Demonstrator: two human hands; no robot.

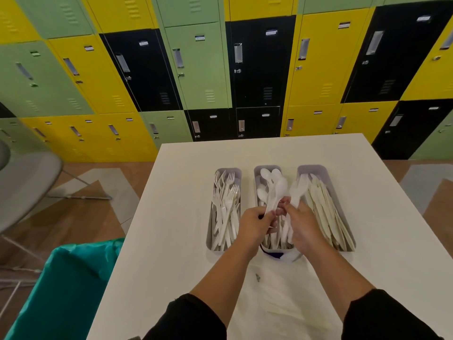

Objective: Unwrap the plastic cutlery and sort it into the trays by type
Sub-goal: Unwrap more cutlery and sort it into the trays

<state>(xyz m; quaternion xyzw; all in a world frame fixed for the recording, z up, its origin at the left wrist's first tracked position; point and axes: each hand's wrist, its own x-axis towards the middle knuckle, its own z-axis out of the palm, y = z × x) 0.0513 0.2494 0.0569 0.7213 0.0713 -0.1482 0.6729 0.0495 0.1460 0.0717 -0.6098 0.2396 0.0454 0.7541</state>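
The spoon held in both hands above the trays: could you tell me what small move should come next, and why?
Probably lower the spoon into the middle tray: the left hand and right hand hold it above that tray, which already holds spoons.

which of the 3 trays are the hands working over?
The middle tray, the one holding spoons. Both hands meet above it; the fork tray sits to its left, the knife tray to its right.
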